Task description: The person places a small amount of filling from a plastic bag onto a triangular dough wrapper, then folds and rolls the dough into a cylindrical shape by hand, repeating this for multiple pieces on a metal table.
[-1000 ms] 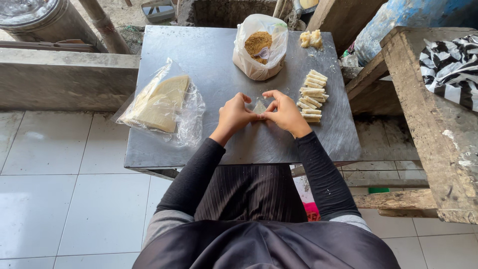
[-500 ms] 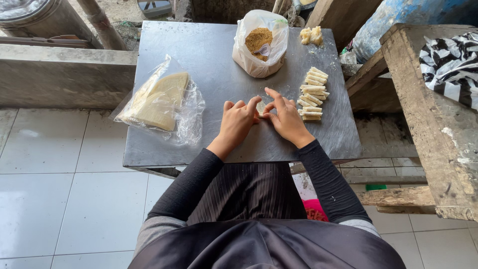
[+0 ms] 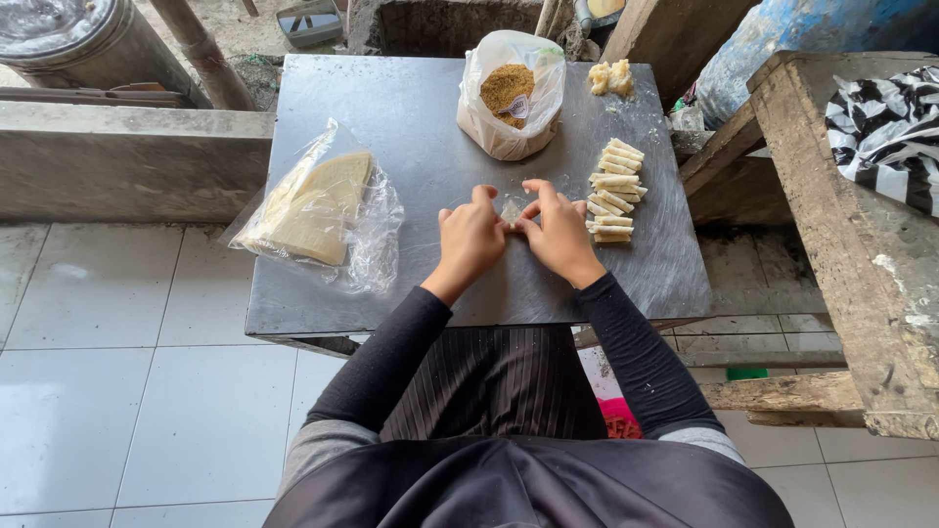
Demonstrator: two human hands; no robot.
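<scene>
My left hand (image 3: pixel 471 240) and my right hand (image 3: pixel 559 233) meet at the middle of a grey metal table (image 3: pixel 411 108), fingertips pressed on a small pale pastry wrapper (image 3: pixel 511 211) between them. Just right of my right hand lies a stack of several finished pale rolls (image 3: pixel 614 191). Behind my hands stands an open clear bag of brown crumbly filling (image 3: pixel 509 93). A clear plastic bag holding a stack of pale wrapper sheets (image 3: pixel 318 207) lies at the table's left edge.
A small lump of pale dough pieces (image 3: pixel 611 77) sits at the far right corner. A rough wooden bench (image 3: pixel 841 244) with a black-and-white striped cloth (image 3: pixel 890 127) stands to the right. A metal drum (image 3: pixel 68 39) and concrete ledge (image 3: pixel 117 161) are at left. White floor tiles (image 3: pixel 127 391) lie below.
Both hands have stayed together at the table's middle, shifting their fingers slightly over the small wrapper. The camera view has drifted a little.
</scene>
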